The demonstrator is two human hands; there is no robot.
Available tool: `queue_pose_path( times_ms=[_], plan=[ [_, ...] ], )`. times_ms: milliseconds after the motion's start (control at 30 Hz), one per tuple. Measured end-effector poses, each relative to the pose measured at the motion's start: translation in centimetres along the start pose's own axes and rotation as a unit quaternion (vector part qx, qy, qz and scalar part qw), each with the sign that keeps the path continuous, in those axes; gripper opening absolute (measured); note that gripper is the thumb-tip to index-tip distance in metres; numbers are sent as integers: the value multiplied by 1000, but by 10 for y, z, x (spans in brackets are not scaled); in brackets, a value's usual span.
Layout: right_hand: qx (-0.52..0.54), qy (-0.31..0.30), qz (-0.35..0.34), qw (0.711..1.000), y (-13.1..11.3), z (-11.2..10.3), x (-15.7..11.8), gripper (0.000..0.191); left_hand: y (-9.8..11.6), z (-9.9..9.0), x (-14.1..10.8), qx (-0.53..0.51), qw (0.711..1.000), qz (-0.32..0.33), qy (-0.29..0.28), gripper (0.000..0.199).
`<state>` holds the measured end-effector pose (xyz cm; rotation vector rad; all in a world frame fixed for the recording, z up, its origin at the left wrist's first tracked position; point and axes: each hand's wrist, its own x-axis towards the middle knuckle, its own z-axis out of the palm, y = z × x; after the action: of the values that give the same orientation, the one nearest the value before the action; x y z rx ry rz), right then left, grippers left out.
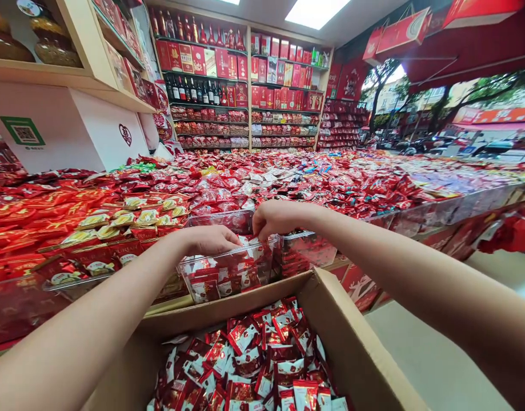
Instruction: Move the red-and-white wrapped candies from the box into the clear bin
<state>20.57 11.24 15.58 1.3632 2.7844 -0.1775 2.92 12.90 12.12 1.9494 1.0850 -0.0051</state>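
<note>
Cardboard box (352, 337), six o'clock, holds loose packets (249, 365). Clear bin (228, 277) (packets inside) stands just beyond, long axis roughly nine to three. Left hand (213, 238), fingers bent, is at its rim; right hand (275, 218), fingers narrow, at its one-o'clock end; neither clearly nearer. Grip contents: cannot tell. Wrapped sweets (288, 177) spread beyond; shelves (249, 103), twelve; street (420, 137), two.

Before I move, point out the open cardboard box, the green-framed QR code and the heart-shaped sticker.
Open cardboard box (345, 339), head view: inner face of its right wall.
Green-framed QR code (23, 133), head view: middle of the code.
Heart-shaped sticker (125, 135), head view: middle of the heart.
</note>
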Motion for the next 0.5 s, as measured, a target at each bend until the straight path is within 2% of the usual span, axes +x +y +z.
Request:
queue_pose_path(
  times_ms=[67, 133, 300, 400, 500],
  plan=[
    [-23, -58, 11, 998, -4, -2, 7, 25, 0, 3, 4, -31, 999, -17, -42, 34],
    [-42, -110, 18, 993, -7, -5, 15, 27, 0, 5, 4, -59, 996, -30, -60, 35],
    [-54, -183, 53, 980, -17, -5, 30, 29, -2, 7, -1, -107, 991, -60, -58, 34],
    [-90, -220, 58, 970, -20, 3, 39, 23, -3, 8, -2, -122, 988, -82, -54, 32],
    [-108, -254, 59, 959, -18, 13, 51, 25, -3, 9, -1, -132, 985, -99, -56, 30]
  ],
)
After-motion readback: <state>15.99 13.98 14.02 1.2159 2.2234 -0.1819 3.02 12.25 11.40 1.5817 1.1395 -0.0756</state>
